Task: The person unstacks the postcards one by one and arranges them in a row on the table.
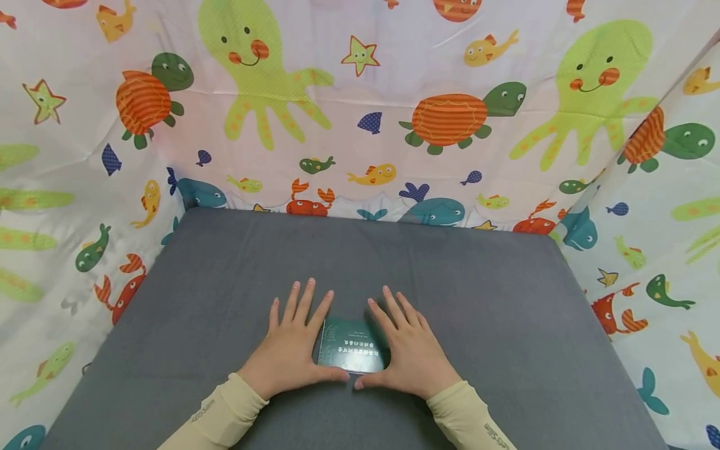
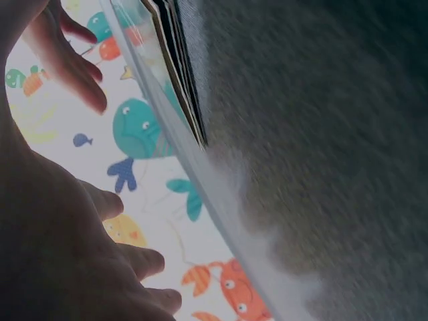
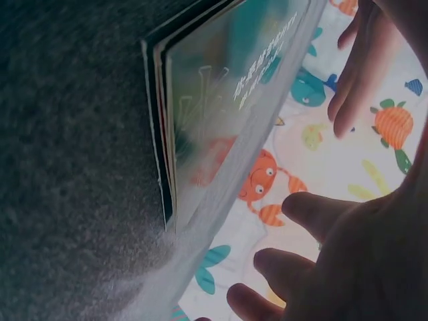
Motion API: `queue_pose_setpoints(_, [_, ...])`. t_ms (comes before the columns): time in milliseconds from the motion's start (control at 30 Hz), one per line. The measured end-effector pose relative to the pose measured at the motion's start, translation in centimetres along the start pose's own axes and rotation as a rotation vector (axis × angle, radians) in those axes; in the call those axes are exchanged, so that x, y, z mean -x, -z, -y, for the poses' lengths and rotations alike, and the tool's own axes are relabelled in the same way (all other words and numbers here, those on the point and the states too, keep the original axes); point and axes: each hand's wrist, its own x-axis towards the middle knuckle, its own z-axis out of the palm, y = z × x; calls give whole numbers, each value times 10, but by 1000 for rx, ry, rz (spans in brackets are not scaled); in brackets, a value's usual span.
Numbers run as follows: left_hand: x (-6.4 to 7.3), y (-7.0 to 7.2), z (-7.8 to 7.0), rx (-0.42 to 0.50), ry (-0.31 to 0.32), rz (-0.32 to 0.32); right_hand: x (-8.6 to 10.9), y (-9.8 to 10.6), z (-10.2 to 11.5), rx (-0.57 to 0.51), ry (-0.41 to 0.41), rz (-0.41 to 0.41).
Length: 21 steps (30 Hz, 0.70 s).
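Both left hand [image 1: 294, 355] and right hand [image 1: 415, 356] have released fingers. I see the green card stack [image 1: 345, 337], right edge hidden, long axis crosswise, print inverted.

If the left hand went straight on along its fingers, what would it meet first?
The left hand would probably meet the patterned curtain beyond the grey surface; hand height is unclear.

Bare left hand [image 1: 289, 353] and right hand [image 1: 415, 356], snug cream sleeves [image 1: 227, 409] kinda wrinkly at the wrists, dark lettering [image 1: 204, 410] on both, looks like "LetsSlim" from over here.
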Motion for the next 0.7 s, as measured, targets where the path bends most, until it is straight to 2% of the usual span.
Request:
queue_pose_setpoints(167, [-7, -3, -5, -1, -84, 78, 0, 0, 0, -28, -18, 72])
queue_pose_setpoints(333, [-14, -5, -9, 53, -150, 157, -4, 0, 2, -74, -4, 142])
queue_pose_setpoints(567, [-25, -3, -9, 43, -185, 197, -9, 3, 6, -133, 54, 177])
queue_pose_setpoints(700, [-30, -1, -10, 16, -198, 194, -11, 7, 8, -91, 66, 167])
